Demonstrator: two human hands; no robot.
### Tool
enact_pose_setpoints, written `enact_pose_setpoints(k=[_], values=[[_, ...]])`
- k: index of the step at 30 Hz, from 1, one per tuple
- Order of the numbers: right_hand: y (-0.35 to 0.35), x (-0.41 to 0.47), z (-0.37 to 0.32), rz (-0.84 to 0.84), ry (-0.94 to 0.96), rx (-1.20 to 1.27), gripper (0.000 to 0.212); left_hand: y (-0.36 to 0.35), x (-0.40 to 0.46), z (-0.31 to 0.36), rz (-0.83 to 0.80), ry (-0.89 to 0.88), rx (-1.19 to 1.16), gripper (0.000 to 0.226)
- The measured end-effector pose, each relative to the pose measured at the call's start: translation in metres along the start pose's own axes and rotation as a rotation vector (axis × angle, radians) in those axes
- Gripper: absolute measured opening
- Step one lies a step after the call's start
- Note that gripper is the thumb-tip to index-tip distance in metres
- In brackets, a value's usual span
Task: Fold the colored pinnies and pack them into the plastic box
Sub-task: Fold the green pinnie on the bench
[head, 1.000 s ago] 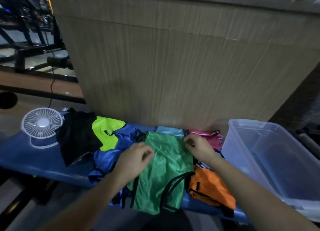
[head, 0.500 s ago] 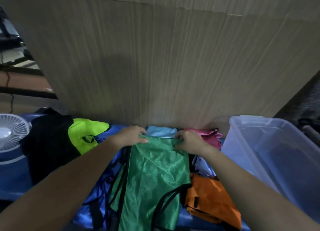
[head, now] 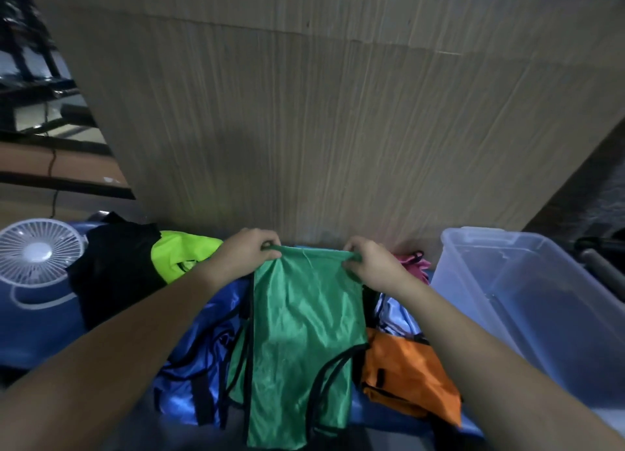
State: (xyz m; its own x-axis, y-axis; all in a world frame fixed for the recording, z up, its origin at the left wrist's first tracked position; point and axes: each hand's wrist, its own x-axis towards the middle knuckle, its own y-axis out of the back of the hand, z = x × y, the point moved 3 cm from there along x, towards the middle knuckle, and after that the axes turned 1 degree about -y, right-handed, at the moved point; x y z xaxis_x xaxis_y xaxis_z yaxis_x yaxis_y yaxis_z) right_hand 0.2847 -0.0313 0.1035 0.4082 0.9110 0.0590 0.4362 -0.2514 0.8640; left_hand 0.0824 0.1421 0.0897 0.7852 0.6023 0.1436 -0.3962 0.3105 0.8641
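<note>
Lower left there's a white fan point(head: 35, 251), black cloth and a neon yellow pinny point(head: 179, 256). Left hand point(head: 248, 253) and right hand point(head: 370, 264) each pinch a top corner of the green pinny point(head: 304, 332), centre frame; it looks light, floppy, slippery, so corners seem best. Orange pinny point(head: 411, 373), then the plastic box point(head: 527, 281) at right, nothing blocking it.

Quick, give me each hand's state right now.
Left hand: closed, pinching the far left corner of the green pinnie.
Right hand: closed, pinching its far right corner.
</note>
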Motion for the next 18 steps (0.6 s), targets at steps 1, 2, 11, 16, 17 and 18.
enact_pose_setpoints(k=[1, 2, 11, 16, 17, 18], values=[[0.006, -0.004, -0.004, 0.018, 0.004, 0.025, 0.014, 0.007, -0.004, 0.003, 0.016, -0.011, 0.0, 0.008], [0.012, -0.007, -0.007, 0.034, 0.006, 0.047, 0.013, 0.014, -0.007, 0.008, 0.029, -0.028, 0.0, 0.006], [0.049, -0.011, -0.034, 0.095, -0.06, 0.321, 0.006, 0.071, -0.001, 0.039, 0.034, -0.091, 0.004, 0.012], [0.05, 0.01, -0.029, 0.147, -0.121, 0.45, 0.01, 0.079, 0.031, 0.035, -0.005, -0.053, 0.09, 0.014], [0.048, 0.014, -0.026, 0.157, -0.116, 0.465, 0.014, 0.079, 0.035, 0.035, 0.008, -0.046, 0.116, 0.014], [0.046, 0.018, -0.023, 0.164, -0.106, 0.467, 0.017, 0.079, 0.037, 0.035, 0.029, -0.044, 0.145, 0.013]])
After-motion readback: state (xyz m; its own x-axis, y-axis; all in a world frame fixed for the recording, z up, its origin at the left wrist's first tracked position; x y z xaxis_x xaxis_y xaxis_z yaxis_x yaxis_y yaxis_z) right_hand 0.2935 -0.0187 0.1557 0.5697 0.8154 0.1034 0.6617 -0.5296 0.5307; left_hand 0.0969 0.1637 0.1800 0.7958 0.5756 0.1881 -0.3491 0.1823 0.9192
